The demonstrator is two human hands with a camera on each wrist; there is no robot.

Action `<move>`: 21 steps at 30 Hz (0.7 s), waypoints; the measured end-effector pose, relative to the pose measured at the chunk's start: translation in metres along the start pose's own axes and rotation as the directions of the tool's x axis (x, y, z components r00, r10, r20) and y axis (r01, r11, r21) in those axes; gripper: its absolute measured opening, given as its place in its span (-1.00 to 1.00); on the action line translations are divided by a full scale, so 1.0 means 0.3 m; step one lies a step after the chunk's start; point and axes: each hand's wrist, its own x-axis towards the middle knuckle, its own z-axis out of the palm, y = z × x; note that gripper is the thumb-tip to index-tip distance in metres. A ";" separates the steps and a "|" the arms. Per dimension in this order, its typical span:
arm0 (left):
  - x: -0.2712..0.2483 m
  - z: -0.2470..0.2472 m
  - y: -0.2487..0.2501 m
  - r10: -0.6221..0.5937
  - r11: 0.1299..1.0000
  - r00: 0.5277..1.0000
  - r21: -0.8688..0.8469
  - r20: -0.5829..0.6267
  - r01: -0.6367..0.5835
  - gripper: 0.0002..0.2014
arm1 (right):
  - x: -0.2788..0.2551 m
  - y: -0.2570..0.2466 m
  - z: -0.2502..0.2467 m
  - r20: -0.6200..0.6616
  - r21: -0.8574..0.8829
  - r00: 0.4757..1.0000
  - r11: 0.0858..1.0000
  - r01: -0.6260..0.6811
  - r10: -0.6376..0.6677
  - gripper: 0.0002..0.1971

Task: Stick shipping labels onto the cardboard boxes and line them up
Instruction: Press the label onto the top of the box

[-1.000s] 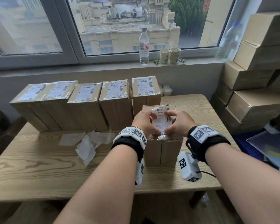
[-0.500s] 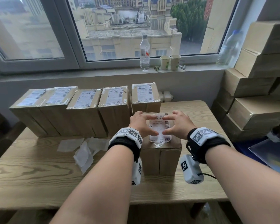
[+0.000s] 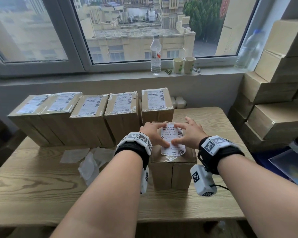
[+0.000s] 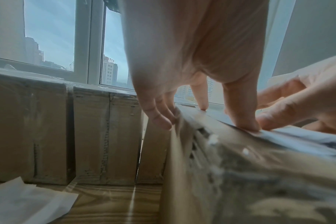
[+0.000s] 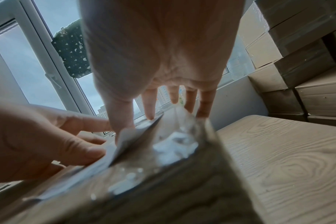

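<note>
While both hands press down on it, the label [image 3: 172, 140] lies flat on top of the box [image 3: 173, 170], which stands upright on the table [image 3: 41, 182] just in front of the right end of the row [image 3: 91, 117]. The left hand [image 3: 153, 134] has its fingers spread and nearly straight, thumb and forefinger tips on the label and the outer fingers over the box's left edge; its grip closes on nothing. The right hand [image 3: 190, 133] mirrors it, fingers splayed, thumb tip meeting the left thumb near the label's middle, also holding nothing. The row is five labelled boxes side by side along the table's back edge. Backing papers [image 3: 86, 160] lie crumpled on the table left of the box. A stack of plain boxes [image 3: 279, 103] rises at the right. A bottle [image 3: 155, 55] and two cups [image 3: 184, 65] stand on the sill.
</note>
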 end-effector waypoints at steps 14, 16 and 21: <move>-0.038 -0.029 -0.020 0.020 1.000 0.974 -0.007 0.225 -0.019 0.25 | -0.077 0.016 -0.072 0.268 0.087 0.963 0.995 -0.038 0.014 0.18; -0.050 -0.021 -0.028 0.029 0.998 0.974 -0.056 0.226 -0.017 0.23 | -0.094 0.013 -0.077 0.297 0.134 0.955 0.990 -0.052 0.010 0.14; -0.054 0.003 -0.083 0.021 0.988 0.976 -0.153 0.216 0.012 0.20 | -0.100 0.026 -0.076 0.317 0.275 0.947 0.950 -0.148 0.055 0.10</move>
